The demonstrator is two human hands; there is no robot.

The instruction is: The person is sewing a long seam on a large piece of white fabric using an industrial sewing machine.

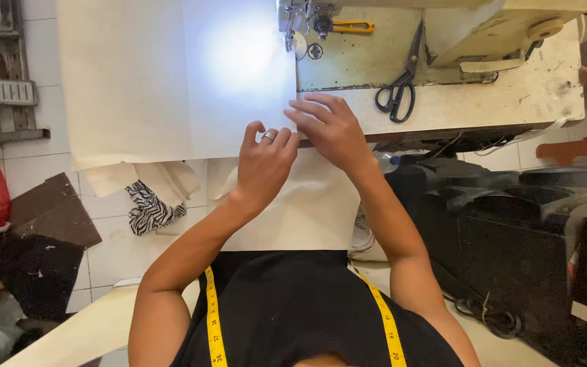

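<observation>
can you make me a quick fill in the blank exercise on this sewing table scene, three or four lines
1. Both hands, the left hand and the right hand, rest on cream ____.
2. The black scissors lie on the sewing machine table, on the person's ____ side.
3. A ring sits on a finger of the ____ hand.
4. The measuring tape draped around the neck is ____.

Missing words: fabric; right; left; yellow

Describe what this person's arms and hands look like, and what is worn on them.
Both arms are bare to the shoulder, with no sleeves, gloves or watch. The left hand wears a silver ring; the right hand shows none. A yellow measuring tape hangs round the neck over a black top.
</observation>
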